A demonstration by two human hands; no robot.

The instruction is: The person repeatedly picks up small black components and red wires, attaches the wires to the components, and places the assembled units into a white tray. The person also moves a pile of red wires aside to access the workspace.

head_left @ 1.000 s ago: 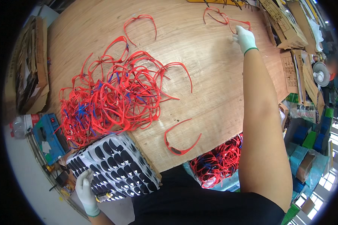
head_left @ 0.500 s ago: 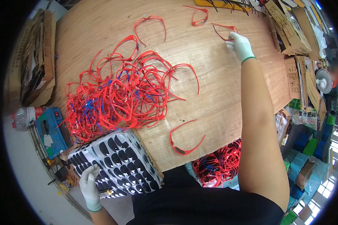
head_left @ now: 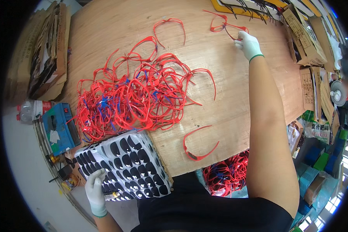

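Note:
My right hand, in a white glove, reaches to the far right of the table and pinches a red glasses frame with a dark temple arm. That frame overlaps another red glasses frame lying there. At the near left, my gloved left hand is over the edge of a tray of dark lenses, fingers curled together. Whatever they grip is hidden. A small yellow-ended object shows beside that hand. A large tangled pile of red glasses frames, with blue bits, covers the table's left half.
One red frame lies near the front edge of the wooden table. Below that edge sits a bag of red frames. Cardboard stands at left beside a blue box; cartons line the right.
The whole view has shifted slightly. My right hand has carried its glasses frame left, closer to the other frame at the back, so the two now overlap. My left hand stays by the lens tray.

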